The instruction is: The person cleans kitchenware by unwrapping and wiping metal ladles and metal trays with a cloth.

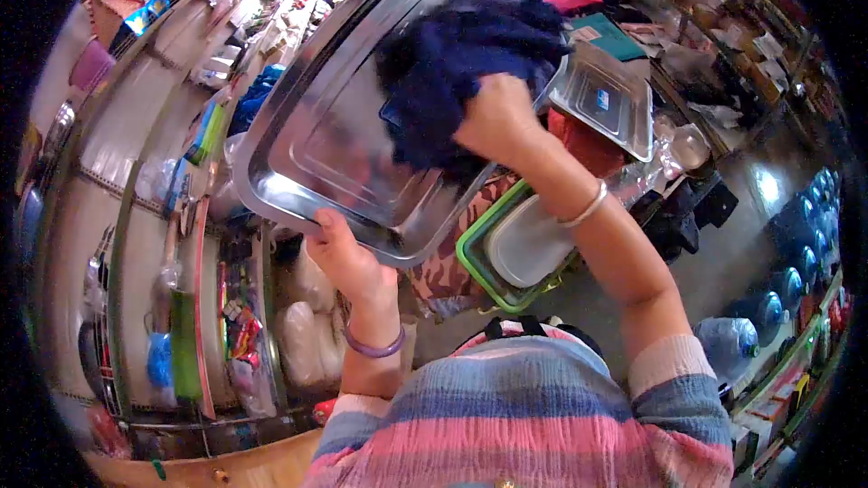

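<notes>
A large rectangular metal tray [312, 149] is tilted up in front of me. My left hand [348, 258] grips its near rim, thumb on top and the other fingers hidden beneath. In my right hand [502, 117] is a bunched dark blue cloth [443, 63], which lies against the tray's inner surface and covers much of its right side. The fingers of that hand are closed into the fabric.
Below the tray stands a green-rimmed plastic container [466, 258] with a whitish lid [529, 239]. Another metal tray [597, 99] with a blue label lies to the right. Shelves of goods [172, 217] run along the left. Large blue water bottles [728, 339] stand on the right floor.
</notes>
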A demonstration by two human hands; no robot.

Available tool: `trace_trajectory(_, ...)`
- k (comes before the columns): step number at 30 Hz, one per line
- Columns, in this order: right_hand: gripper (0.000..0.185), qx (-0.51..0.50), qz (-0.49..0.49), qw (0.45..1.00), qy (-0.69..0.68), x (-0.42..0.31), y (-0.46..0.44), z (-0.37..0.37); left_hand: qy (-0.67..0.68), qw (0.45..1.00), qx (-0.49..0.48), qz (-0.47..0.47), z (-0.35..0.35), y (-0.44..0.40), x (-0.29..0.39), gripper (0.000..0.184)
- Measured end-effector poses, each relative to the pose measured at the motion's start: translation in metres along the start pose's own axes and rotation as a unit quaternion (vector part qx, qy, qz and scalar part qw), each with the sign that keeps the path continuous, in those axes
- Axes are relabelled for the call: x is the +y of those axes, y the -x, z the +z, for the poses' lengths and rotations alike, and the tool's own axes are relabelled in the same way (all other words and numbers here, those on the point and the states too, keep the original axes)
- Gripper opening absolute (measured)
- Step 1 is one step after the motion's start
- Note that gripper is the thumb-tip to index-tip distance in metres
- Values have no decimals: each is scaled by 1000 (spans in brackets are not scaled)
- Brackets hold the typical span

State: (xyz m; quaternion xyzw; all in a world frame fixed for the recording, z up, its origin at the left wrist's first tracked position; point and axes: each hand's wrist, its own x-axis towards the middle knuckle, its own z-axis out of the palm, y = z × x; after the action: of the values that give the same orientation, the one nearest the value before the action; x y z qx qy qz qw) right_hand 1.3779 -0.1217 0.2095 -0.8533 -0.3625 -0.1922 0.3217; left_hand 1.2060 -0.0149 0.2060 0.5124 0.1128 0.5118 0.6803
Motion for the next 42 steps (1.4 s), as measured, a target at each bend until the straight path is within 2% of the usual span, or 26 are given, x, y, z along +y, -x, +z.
trace_trajectory(2, 35, -64, -81, 994, -22, -30, 4, -4, -1, 1000, -11, -19, 4, -1, -2, 41)
trace_trajectory(4, 34, -62, -205, 975, -53, -52, 18, 2, -44, 999, 3, -19, 8, -6, 4, 36)
trace_trajectory(7, 22, -94, -355, 924, -104, -61, 48, 17, -185, 980, -69, 27, -30, -39, -12, 44)
trace_trajectory(8, 19, -264, -279, 920, -84, -68, 50, -9, -125, 991, -29, 36, -23, -36, -11, 43)
trace_trajectory(11, 16, -242, -313, 918, -37, -66, 55, -12, -130, 991, 41, -9, -29, -48, -19, 43)
trace_trajectory(12, 16, -278, -290, 916, -15, -68, 55, -14, -160, 987, 27, 22, -30, -47, -18, 40)
trace_trajectory(15, 15, -169, -355, 919, 16, -58, 58, -9, -203, 976, 19, 79, -17, -41, -10, 38)
trace_trajectory(18, 13, -182, -285, 940, 51, -37, 54, -15, -189, 977, -39, 93, -24, -41, -5, 37)
trace_trajectory(21, 13, -36, -317, 935, 153, -1, 38, -26, -122, 990, -30, 59, -18, -37, 3, 41)
trace_trajectory(22, 15, -314, -128, 911, 234, -12, 26, -56, -100, 993, -46, 46, -35, -46, -7, 41)
trace_trajectory(24, 15, -180, -142, 947, 225, 42, 26, -17, -87, 994, -51, 48, -30, -44, -2, 37)
trace_trajectory(25, 14, -162, -140, 948, 236, 36, 26, -25, -79, 994, -51, 48, -27, -43, -2, 35)
trace_trajectory(28, 17, -264, -78, 941, 197, 23, 26, -28, -131, 983, -107, 70, -31, -44, 0, 32)
trace_trajectory(31, 22, -336, -121, 926, 123, 14, 20, -21, -130, 982, -107, 81, -29, -36, -12, 30)
trace_trajectory(33, 23, -326, -171, 928, 54, -4, 24, -13, -132, 981, -119, 80, -17, -31, -10, 28)
trace_trajectory(34, 24, -290, -202, 935, -26, -12, 29, -4, -146, 978, -123, 84, -13, -30, -11, 27)
trace_trajectory(36, 26, -345, -246, 902, -80, -44, 32, -3, -167, 976, -120, 76, -10, -33, -17, 28)
trace_trajectory(37, 26, -342, -280, 884, -152, -54, 36, 6, -176, 976, -114, 62, -16, -38, -25, 29)
trace_trajectory(39, 27, -311, -286, 874, -239, -57, 38, 13, -186, 980, -73, 4, -27, -50, -40, 32)
trace_trajectory(41, 28, -448, -224, 771, -394, -54, 52, 10, -189, 979, 6, -83, -25, -59, -41, 37)
trace_trajectory(42, 29, -510, -191, 701, -461, -53, 59, 8, -76, 995, 39, -58, -8, -53, -38, 43)
